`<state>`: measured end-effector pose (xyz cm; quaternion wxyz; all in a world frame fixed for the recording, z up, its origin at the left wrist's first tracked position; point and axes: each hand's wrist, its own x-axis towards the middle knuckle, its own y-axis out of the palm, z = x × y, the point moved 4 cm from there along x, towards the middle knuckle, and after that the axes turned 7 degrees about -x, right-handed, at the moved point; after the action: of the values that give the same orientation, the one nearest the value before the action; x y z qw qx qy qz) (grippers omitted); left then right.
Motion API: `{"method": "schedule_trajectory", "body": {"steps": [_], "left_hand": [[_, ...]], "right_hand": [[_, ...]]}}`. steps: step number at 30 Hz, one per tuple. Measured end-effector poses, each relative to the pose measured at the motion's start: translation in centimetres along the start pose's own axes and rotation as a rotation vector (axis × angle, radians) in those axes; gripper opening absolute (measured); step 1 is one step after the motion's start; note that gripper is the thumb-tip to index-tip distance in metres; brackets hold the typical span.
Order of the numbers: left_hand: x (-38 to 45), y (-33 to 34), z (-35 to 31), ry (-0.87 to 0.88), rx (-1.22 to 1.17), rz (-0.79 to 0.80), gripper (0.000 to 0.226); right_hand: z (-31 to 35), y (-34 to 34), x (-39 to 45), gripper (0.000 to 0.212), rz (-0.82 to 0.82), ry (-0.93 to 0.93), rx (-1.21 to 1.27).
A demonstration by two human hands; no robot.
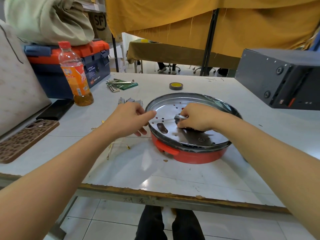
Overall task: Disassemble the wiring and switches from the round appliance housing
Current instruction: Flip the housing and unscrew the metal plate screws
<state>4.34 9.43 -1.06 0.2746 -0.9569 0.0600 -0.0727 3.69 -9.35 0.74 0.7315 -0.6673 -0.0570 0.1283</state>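
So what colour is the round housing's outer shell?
Red, under the shiny metal plate; the head view shows the housing clearly.
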Motion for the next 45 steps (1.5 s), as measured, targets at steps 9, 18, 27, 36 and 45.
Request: {"method": "schedule_trajectory", "body": {"steps": [9, 18, 27, 36, 45], "left_hand": [[0.5, 1.2, -0.5, -0.044, -0.107, 0.053, 0.019], [1.7, 2.1, -0.6, -0.069, -0.148, -0.016, 0.021], [0.9, 1.1, -0.6, -0.115, -0.085, 0.213, 0.016], [1.6, 1.5, -0.2, -0.043, -0.126, -0.107, 0.024], [0.9, 2.2, 0.1, -0.095, -0.213, 0.083, 0.038]], "right_hand": [[-1.3, -0.6, -1.2, 0.035, -0.118, 0.004, 0.329], [-1.5, -2.7, -3.0, 0.055, -0.346, 0.031, 0.561], [0.0, -1.5, -3.4, 0.032, -0.083, -0.203, 0.816], [0.4, -1.2, -3.4, 0.018, 0.058, -0.280, 0.877], [1.0, -1.6, -2.9, 0.004, 0.019, -0.266, 0.855]]}}
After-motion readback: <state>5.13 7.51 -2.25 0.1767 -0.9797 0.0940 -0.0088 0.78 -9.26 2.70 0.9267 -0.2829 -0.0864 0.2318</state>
